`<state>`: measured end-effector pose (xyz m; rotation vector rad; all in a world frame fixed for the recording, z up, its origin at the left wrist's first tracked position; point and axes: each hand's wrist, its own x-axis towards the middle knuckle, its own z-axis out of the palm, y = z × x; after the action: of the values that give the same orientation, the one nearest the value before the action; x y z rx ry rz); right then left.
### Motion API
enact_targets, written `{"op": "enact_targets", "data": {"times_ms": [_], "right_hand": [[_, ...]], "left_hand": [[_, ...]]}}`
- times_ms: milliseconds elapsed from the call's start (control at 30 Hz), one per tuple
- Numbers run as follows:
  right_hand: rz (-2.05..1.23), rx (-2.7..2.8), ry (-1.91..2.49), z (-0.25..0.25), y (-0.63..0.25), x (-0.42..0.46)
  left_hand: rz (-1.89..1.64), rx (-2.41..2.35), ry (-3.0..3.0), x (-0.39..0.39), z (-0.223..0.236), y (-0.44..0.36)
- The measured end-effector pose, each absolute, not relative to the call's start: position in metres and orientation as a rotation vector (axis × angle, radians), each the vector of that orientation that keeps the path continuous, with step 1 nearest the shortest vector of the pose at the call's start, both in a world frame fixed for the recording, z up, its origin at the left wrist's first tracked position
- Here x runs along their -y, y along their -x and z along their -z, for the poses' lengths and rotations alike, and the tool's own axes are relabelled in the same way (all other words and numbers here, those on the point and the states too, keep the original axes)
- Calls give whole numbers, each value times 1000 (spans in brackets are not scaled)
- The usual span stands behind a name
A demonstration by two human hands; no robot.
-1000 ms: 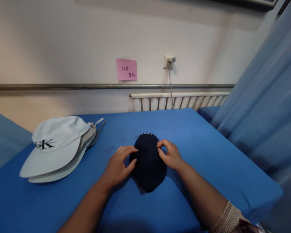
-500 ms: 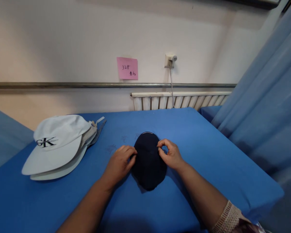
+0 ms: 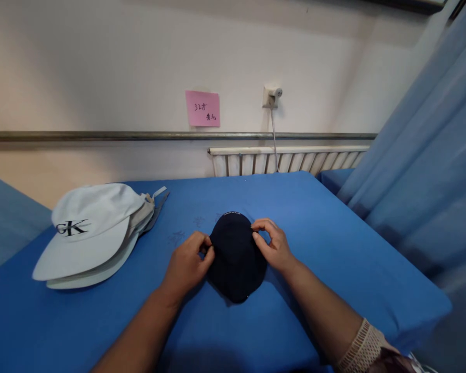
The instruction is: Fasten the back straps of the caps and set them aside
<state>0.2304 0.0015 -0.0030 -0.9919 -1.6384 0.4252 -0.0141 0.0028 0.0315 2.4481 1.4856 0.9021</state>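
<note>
A dark navy cap (image 3: 236, 255) lies flat on the blue table (image 3: 334, 248) in front of me, brim toward me. My left hand (image 3: 187, 263) pinches the cap's left edge with thumb and fingers. On the other side, my right hand (image 3: 273, 247) grips the cap's right edge near the crown. Both hands rest on the tabletop beside the cap.
A stack of white caps (image 3: 89, 233), the top one with a black logo, sits at the table's left. Behind the table are a radiator (image 3: 287, 161), a metal rail, a pink note (image 3: 202, 108) and a wall plug with a cable. Blue curtains (image 3: 423, 155) hang at right.
My left fingers have slid off the top of the cap to its left edge and curled in. The cap's left side is drawn slightly narrower. My right hand has barely moved.
</note>
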Motion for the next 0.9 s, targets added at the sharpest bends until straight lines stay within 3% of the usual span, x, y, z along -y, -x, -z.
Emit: {"op": "enact_targets", "data": {"times_ms": [233,533,900], "right_hand": [[-426,1793,867,-11,-231,9],[-402,1803,921,-7,-231,7],[-383,1896,872,-5,-233,6]], "left_hand": [[-880,-1490,-2282,0,-45,14],[-307,-1489,-2187,21,-43,30],[-409,-1396,-1859,16,-26,29]]}}
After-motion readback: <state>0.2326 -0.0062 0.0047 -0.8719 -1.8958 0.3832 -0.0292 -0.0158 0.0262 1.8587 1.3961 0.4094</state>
